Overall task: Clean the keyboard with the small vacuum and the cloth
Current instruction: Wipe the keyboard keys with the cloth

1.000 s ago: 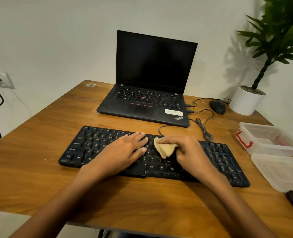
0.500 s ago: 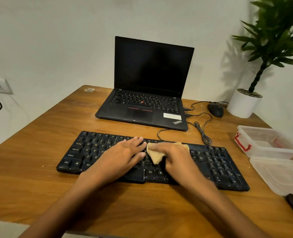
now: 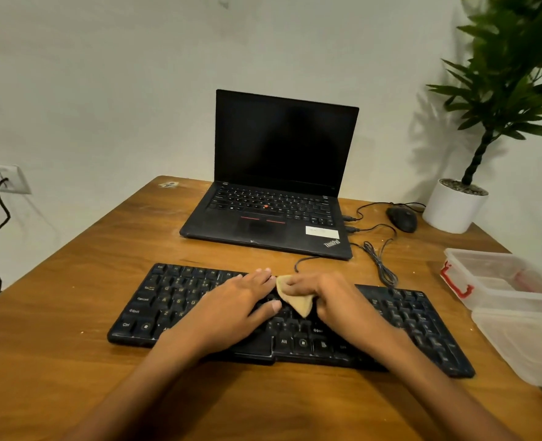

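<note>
Keyboard (image 3: 422, 326) sits near open clear tub (image 3: 473, 253), lid (image 3: 524, 342) beside it.

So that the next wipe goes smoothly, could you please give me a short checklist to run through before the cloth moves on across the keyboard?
1. Grip on cloth by right hand: ok.
2. Steadying by left hand, flat on keyboard: ok.
3. Room on keyboard's right end: ok, uncovered.
4. Loose cable off keyboard: ok, behind it.
5. Reach to vacuum: cannot tell, none plainly in view.
</note>
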`<state>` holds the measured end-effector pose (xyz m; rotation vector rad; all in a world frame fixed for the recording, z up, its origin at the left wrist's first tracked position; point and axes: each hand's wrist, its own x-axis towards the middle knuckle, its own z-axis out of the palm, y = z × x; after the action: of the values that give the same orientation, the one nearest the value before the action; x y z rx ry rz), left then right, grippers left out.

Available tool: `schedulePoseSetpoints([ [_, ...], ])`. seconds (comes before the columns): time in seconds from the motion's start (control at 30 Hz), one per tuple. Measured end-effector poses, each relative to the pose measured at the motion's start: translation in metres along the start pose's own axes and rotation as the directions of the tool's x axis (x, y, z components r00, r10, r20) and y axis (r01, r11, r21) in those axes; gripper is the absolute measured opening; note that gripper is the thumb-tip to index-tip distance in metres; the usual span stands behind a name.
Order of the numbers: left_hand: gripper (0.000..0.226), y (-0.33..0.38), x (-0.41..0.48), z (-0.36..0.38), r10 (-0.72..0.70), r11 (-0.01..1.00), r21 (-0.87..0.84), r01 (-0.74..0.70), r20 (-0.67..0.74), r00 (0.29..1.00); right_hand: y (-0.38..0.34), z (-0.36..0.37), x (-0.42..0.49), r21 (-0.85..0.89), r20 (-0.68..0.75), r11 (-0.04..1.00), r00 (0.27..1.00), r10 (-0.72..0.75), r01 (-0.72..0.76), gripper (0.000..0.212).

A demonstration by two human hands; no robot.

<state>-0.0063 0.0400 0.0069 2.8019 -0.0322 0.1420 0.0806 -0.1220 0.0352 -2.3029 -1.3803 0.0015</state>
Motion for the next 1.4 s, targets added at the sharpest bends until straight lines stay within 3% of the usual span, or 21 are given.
schedulePoseSetpoints([
  [0.2, 0.057, -0.003, -0.001, 0.000, 0.000, 1.000, -0.021, 0.000, 0.008, 1.000, 0.047, -0.033, -0.023, -0.140, -0.011, 0.957, 0.967, 0.255, -0.254, 0.037],
  [0.33, 0.056, -0.001, 0.000, 0.000, -0.004, 1.000, -0.021, 0.004, -0.006, 1.000, 0.012, -0.014, -0.001, -0.060, -0.067, 0.995, 0.995, 0.075, -0.079, 0.037],
  [0.4, 0.056, 0.000, -0.001, 0.001, -0.002, 1.000, -0.024, 0.002, -0.005, 1.000, 0.001, -0.002, 0.003, -0.043, -0.020, 0.999, 1.000, 0.003, -0.004, 0.043],
  [0.53, 0.056, -0.002, -0.001, 0.000, -0.006, 0.999, -0.035, 0.007, 0.004, 1.000, 0.019, -0.008, -0.015, -0.042, -0.014, 0.995, 0.995, 0.095, -0.096, 0.039],
  [0.7, 0.057, 0.000, -0.002, -0.002, 0.003, 0.999, -0.033, -0.003, 0.009, 1.000, 0.049, -0.030, -0.019, -0.185, -0.022, 0.957, 0.974, 0.225, -0.225, 0.033],
  [0.8, 0.057, 0.000, -0.001, -0.001, -0.007, 1.000, -0.024, 0.007, 0.002, 1.000, 0.036, -0.023, 0.004, -0.123, -0.083, 0.981, 0.986, 0.141, -0.151, 0.043],
  [0.93, 0.057, -0.001, -0.002, 0.000, -0.021, 0.999, -0.028, 0.021, 0.002, 1.000, 0.014, 0.001, 0.020, -0.108, 0.004, 0.994, 1.000, -0.009, 0.009, 0.054],
  [1.0, 0.057, -0.002, -0.002, -0.001, -0.020, 0.999, -0.033, 0.020, 0.009, 1.000, 0.029, -0.004, 0.011, -0.136, -0.024, 0.990, 0.999, 0.040, -0.043, 0.052],
  [1.13, 0.058, -0.001, -0.002, -0.001, -0.019, 0.999, -0.032, 0.020, 0.018, 1.000, 0.062, -0.037, -0.017, -0.308, 0.026, 0.903, 0.947, 0.321, -0.298, 0.047],
  [1.17, 0.058, -0.001, -0.002, -0.001, -0.022, 0.999, -0.030, 0.023, 0.017, 1.000, 0.064, -0.041, -0.015, -0.323, 0.016, 0.893, 0.942, 0.336, -0.313, 0.047],
  [1.27, 0.058, 0.001, -0.002, -0.001, -0.029, 0.999, -0.020, 0.030, 0.007, 1.000, 0.044, -0.026, 0.002, -0.219, -0.054, 0.952, 0.977, 0.207, -0.213, 0.051],
  [1.4, 0.058, 0.002, -0.002, 0.001, -0.027, 0.999, -0.024, 0.027, -0.007, 1.000, 0.016, 0.004, 0.013, -0.119, -0.026, 0.993, 1.000, 0.001, -0.004, 0.054],
])
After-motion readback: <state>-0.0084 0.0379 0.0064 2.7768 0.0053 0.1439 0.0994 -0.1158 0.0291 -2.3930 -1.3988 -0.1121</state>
